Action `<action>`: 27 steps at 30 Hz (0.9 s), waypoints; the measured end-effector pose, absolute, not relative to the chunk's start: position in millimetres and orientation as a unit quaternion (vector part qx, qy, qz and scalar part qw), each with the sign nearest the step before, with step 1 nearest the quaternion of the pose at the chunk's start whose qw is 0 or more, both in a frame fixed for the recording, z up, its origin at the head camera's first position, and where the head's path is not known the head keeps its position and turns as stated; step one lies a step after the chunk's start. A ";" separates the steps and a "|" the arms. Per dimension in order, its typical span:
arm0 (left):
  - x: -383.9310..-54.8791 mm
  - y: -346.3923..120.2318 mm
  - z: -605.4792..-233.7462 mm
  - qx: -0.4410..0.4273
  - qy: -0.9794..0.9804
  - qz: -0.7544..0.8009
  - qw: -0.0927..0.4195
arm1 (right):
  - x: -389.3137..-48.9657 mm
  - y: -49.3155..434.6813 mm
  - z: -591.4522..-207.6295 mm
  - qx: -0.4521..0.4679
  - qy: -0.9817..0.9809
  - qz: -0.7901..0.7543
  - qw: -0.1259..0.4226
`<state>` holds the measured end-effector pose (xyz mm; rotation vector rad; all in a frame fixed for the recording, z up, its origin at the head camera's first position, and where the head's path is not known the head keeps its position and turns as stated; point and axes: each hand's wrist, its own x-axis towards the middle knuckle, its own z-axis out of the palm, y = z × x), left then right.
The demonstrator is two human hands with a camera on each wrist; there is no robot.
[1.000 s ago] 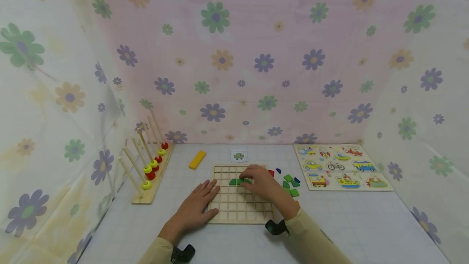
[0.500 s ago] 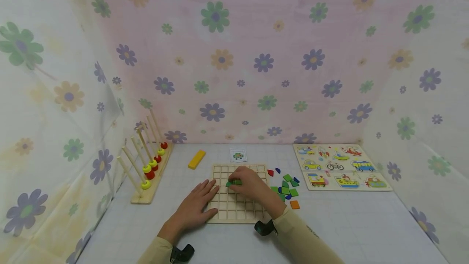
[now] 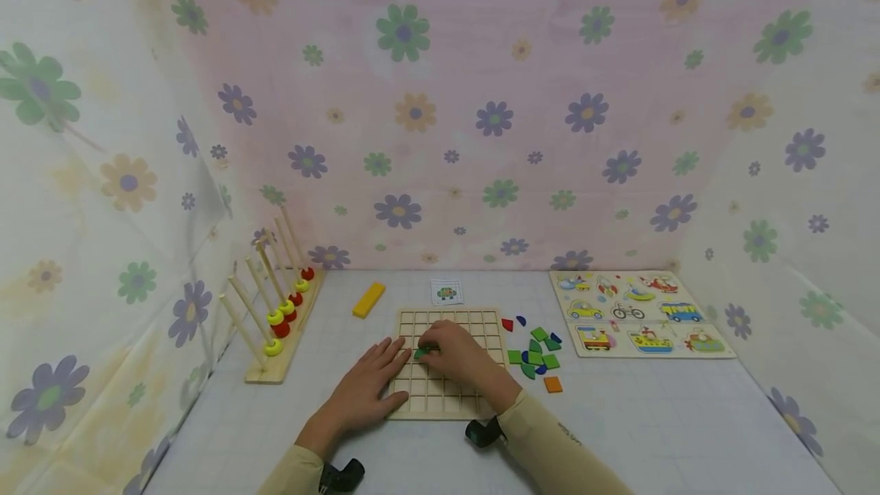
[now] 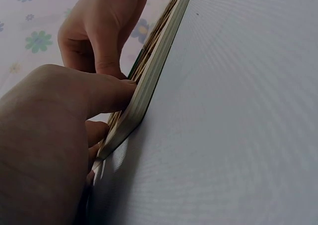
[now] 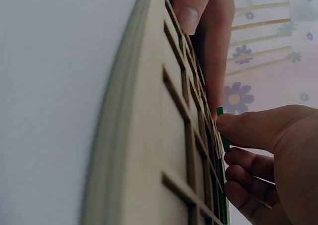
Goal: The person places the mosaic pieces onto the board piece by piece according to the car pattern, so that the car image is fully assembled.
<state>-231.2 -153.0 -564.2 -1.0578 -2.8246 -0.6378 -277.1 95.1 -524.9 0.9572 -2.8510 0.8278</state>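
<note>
A square wooden grid board lies flat on the table. My left hand rests on its left edge, fingers spread fairly straight; in the left wrist view the thumb touches the rim. Over the left part of the grid, my right hand pinches a small green tile. Seen from the right wrist, the green tile stands on edge between thumb and fingers, close to the grid bars. Its full outline is hidden by the fingers.
Right of the board lie several loose green tiles, a red piece, blue pieces and an orange square. A pattern card and yellow block lie behind. A peg stand is left, a picture puzzle right.
My right hand has moved left across the grid with the green tile, from the upper middle to the left columns. My left hand has stayed on the board's edge.
</note>
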 end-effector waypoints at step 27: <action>-230.7 -152.6 -562.5 -0.340 -0.917 -0.209 0.027 | -273.8 90.8 -526.0 0.288 -0.923 0.254 -0.002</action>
